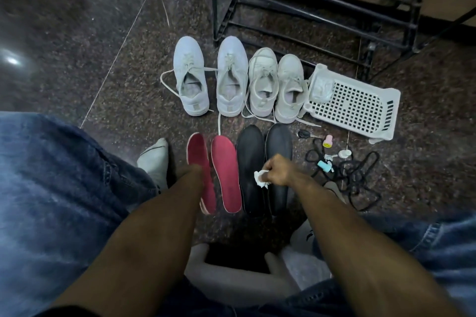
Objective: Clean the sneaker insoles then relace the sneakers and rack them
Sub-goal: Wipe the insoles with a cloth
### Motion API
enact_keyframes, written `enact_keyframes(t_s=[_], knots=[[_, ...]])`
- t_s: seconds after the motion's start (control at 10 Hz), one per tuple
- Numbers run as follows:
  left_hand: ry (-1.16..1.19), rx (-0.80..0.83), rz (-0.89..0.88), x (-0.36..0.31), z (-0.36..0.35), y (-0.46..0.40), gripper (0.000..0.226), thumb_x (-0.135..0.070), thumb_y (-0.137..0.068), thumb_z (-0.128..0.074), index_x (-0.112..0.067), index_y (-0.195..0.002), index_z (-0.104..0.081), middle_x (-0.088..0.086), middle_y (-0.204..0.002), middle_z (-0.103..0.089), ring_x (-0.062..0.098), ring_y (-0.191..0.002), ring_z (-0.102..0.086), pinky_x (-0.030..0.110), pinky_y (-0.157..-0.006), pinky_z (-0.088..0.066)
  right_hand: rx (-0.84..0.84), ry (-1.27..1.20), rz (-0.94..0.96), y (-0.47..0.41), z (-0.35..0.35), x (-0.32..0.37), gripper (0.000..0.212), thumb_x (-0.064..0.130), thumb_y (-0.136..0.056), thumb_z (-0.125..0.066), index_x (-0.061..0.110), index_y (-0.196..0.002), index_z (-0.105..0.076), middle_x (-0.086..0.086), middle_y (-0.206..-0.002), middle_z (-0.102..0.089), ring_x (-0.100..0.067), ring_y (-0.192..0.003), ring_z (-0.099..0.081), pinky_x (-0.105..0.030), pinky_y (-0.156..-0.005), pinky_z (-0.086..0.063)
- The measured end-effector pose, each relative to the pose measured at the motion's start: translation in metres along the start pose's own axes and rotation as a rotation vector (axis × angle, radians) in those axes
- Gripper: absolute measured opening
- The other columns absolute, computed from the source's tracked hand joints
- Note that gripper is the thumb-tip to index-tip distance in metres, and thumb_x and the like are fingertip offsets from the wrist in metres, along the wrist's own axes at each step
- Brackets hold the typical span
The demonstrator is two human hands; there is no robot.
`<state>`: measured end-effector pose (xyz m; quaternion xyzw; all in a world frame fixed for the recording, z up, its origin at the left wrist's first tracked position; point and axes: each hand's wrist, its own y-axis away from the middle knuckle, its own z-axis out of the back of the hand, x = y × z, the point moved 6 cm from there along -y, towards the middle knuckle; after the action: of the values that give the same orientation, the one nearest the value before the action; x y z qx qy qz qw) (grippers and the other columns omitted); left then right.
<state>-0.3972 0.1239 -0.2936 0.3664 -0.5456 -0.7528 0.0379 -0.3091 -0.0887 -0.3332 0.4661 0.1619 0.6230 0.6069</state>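
Our right hand (277,171) has its fingers curled tight around a crumpled white wipe (260,179), pinching it just above the left black insole (251,170), over the gap where it meets the right black insole (279,162); whether the wipe touches the insole surface we cannot tell. Our left hand (192,171) reaches down onto the leftmost red insole (199,162), but its fingers are turned away beneath the wrist, so we cannot tell whether they grip or lie flat. Beside it lies the second red insole (226,172), and all four insoles sit side by side on the dark speckled floor (116,72), toes pointing away from us. Beyond them stand four pale sneakers in a row, heels toward us: a larger pair (211,74) on the left with loose laces trailing outward, and a smaller pair (277,85) on the right, touching each other. Just right of those sits a white perforated basket (360,108) with a clear bag in its near corner. Between the basket and our right forearm lies a tangle of black laces (353,175) with a few small objects, one pink, one blue. Behind the sneakers stands a black metal shoe rack (309,0). A grey-socked foot (154,159) rests left of the red insoles, and our jeans frame the view on both sides.
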Motion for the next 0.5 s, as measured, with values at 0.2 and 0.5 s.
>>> enact_keyframes(t_s=[0.2,0.5], knots=[[-0.076,0.024,0.063,0.015,-0.017,-0.054,0.034,-0.020,-0.097,-0.048,-0.018,-0.130,-0.057,0.010,-0.132,-0.060,0.013,-0.061,-0.066,0.026,-0.049,-0.054,-0.009,-0.044,-0.008,-0.018,0.001,-0.009,0.007,0.024,-0.080,-0.075,0.019,-0.075,-0.072,-0.005,-0.077,-0.070,-0.018,-0.073,-0.066,-0.025,-0.065,-0.048],[-0.882,-0.032,-0.618,-0.052,-0.103,-0.064,0.033,-0.017,-0.081,-0.053,-0.010,-0.111,-0.065,0.017,-0.108,-0.063,0.035,-0.101,-0.060,0.039,-0.086,-0.050,-0.311,-0.133,-0.060,-0.039,0.086,-0.038,0.014,0.024,-0.077,-0.071,0.028,-0.064,-0.066,-0.001,-0.075,-0.069,-0.025,-0.079,-0.068,-0.029,-0.069,-0.050]])
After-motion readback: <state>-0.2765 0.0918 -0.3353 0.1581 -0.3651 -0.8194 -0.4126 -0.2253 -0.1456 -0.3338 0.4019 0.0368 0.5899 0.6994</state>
